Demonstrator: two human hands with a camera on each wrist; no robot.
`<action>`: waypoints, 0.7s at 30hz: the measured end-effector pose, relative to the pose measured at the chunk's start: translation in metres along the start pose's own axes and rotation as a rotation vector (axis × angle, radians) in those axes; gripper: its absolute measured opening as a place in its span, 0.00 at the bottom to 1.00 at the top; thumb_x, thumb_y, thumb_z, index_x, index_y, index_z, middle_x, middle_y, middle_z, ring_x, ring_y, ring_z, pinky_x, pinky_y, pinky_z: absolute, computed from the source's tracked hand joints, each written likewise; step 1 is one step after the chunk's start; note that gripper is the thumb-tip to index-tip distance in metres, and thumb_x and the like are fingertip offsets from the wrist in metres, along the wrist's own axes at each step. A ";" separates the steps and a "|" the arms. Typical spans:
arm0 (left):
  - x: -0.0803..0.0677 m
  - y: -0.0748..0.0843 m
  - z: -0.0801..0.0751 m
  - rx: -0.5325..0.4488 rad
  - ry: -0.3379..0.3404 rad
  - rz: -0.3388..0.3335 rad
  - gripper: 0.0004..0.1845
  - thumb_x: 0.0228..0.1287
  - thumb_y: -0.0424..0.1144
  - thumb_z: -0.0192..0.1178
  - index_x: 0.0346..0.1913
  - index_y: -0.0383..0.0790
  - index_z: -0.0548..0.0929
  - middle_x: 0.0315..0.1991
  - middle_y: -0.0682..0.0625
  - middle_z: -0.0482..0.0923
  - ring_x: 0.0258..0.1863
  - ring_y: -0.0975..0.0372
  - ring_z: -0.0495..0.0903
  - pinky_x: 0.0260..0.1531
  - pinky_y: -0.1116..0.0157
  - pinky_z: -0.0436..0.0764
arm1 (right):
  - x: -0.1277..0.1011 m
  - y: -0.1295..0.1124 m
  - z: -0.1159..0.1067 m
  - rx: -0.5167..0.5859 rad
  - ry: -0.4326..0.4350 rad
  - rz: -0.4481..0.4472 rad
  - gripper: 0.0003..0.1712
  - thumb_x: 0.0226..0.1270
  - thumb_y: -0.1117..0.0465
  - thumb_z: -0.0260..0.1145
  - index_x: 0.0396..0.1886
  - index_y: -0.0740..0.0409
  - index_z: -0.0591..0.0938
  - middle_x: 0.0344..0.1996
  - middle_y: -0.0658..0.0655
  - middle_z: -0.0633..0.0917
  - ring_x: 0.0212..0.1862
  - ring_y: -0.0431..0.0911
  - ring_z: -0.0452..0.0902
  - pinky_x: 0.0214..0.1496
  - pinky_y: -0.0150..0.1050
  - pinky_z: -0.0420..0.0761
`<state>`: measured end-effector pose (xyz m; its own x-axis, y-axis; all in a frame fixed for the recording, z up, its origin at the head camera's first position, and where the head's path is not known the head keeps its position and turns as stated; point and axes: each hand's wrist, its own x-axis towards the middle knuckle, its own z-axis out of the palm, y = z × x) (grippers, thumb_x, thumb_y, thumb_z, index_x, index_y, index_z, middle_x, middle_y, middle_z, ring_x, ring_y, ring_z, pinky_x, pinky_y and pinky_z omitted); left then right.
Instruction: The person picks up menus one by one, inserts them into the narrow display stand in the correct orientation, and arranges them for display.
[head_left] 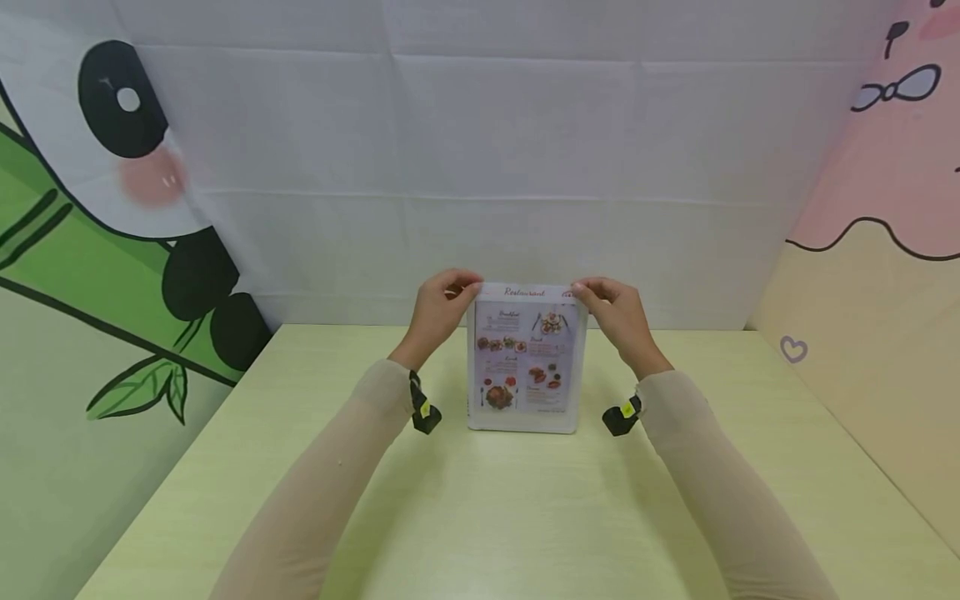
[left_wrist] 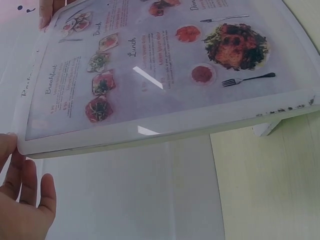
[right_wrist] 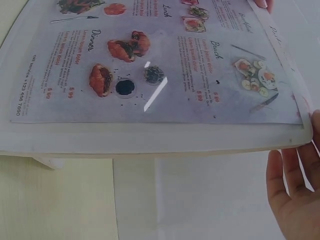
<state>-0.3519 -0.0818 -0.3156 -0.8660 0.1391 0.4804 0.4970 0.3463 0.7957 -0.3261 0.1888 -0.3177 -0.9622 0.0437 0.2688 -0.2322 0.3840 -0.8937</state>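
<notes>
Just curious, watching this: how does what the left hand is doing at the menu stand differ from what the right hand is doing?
The left hand holds the menu stand at its top left corner, beside the Breakfast section; the right hand holds the top right corner, beside the Brunch section. The two mirror each other, each reaching in from its own side. Both have fingers at the upper edge of the upright stand on the pale table, and both arms wear beige sleeves.

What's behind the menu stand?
Behind the menu stand you can see the white cloth wall and a strip of the table. Fingers of the left hand and right hand curl over its top corners. Its back is hidden.
</notes>
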 end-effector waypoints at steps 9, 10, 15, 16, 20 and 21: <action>-0.001 0.000 0.000 0.031 -0.005 -0.011 0.10 0.69 0.39 0.57 0.45 0.37 0.83 0.44 0.43 0.80 0.42 0.55 0.78 0.45 0.59 0.80 | -0.002 -0.001 0.001 0.002 -0.026 0.017 0.27 0.67 0.41 0.60 0.53 0.58 0.80 0.46 0.55 0.78 0.49 0.47 0.71 0.54 0.43 0.74; -0.001 0.000 0.000 0.030 -0.009 -0.013 0.10 0.69 0.39 0.57 0.45 0.37 0.83 0.44 0.43 0.80 0.42 0.55 0.78 0.46 0.59 0.79 | -0.002 0.000 0.001 0.001 -0.025 0.014 0.27 0.67 0.41 0.60 0.52 0.58 0.80 0.46 0.55 0.78 0.49 0.47 0.70 0.54 0.43 0.73; -0.001 -0.001 -0.001 0.036 -0.030 -0.021 0.11 0.70 0.40 0.56 0.46 0.37 0.82 0.43 0.43 0.80 0.43 0.55 0.78 0.47 0.58 0.79 | -0.002 0.001 0.003 -0.001 -0.027 0.012 0.27 0.68 0.41 0.60 0.52 0.58 0.80 0.46 0.54 0.79 0.50 0.47 0.71 0.53 0.42 0.72; -0.001 -0.001 -0.001 0.038 -0.033 -0.023 0.11 0.71 0.41 0.55 0.46 0.38 0.82 0.43 0.43 0.80 0.43 0.55 0.78 0.48 0.58 0.79 | -0.002 0.001 0.003 -0.002 -0.026 0.013 0.26 0.68 0.41 0.60 0.52 0.58 0.80 0.45 0.54 0.79 0.50 0.47 0.71 0.53 0.41 0.72; -0.002 -0.002 -0.001 0.041 -0.044 -0.034 0.12 0.71 0.41 0.55 0.47 0.37 0.82 0.44 0.43 0.81 0.44 0.55 0.78 0.48 0.57 0.79 | -0.003 0.001 0.003 0.002 -0.030 0.025 0.26 0.68 0.42 0.60 0.51 0.58 0.80 0.46 0.54 0.79 0.49 0.46 0.71 0.52 0.40 0.72; -0.002 -0.002 -0.001 0.043 -0.045 -0.039 0.12 0.71 0.42 0.55 0.47 0.37 0.82 0.44 0.43 0.81 0.45 0.55 0.78 0.48 0.57 0.79 | -0.003 0.001 0.003 0.005 -0.031 0.027 0.26 0.68 0.42 0.60 0.51 0.58 0.80 0.47 0.54 0.79 0.49 0.46 0.71 0.52 0.40 0.73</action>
<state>-0.3512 -0.0836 -0.3181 -0.8867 0.1657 0.4317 0.4610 0.3912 0.7965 -0.3235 0.1865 -0.3208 -0.9720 0.0253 0.2338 -0.2072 0.3782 -0.9022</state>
